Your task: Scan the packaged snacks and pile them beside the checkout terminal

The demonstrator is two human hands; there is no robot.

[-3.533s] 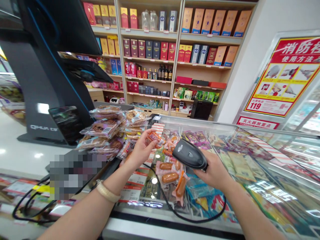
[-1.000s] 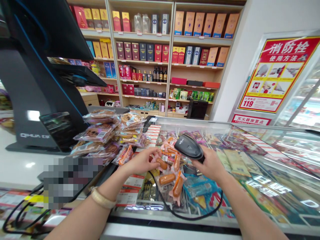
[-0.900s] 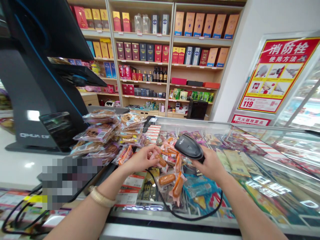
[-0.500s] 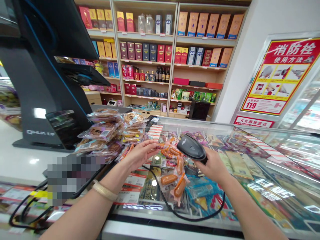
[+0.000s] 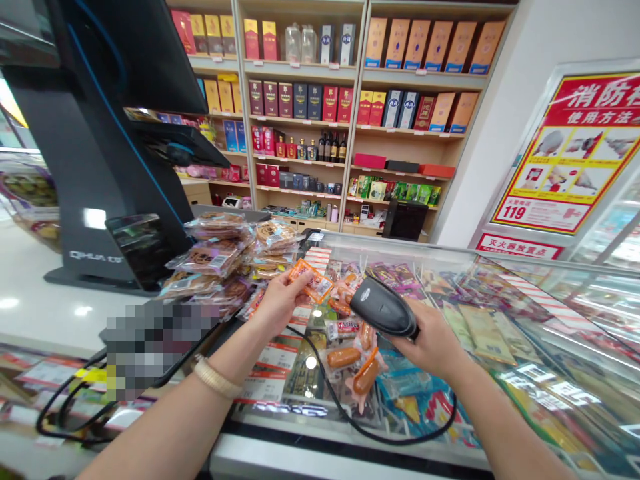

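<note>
My right hand (image 5: 433,343) is wrapped round a black barcode scanner (image 5: 384,307), and my left hand (image 5: 280,303) pinches a small orange packet (image 5: 311,281) just left of the scanner, its fine print too small to read. Well left of the scanner, a dark terminal (image 5: 93,193) is lettered "QIHUA", the ending unclear. Far right of the scanner, a poster (image 5: 575,153) reads "消防", "使用方法" and "119", with a sign (image 5: 519,247) below it saying "灭火器放置点". Beneath the scanner, a glass-topped case (image 5: 300,465) holds many packets (image 5: 475,327); wrapped sausages (image 5: 343,357) lie on it, nearer me than the scanner. Clear bags of round biscuits (image 5: 215,257) are piled left of the scanner.
</note>
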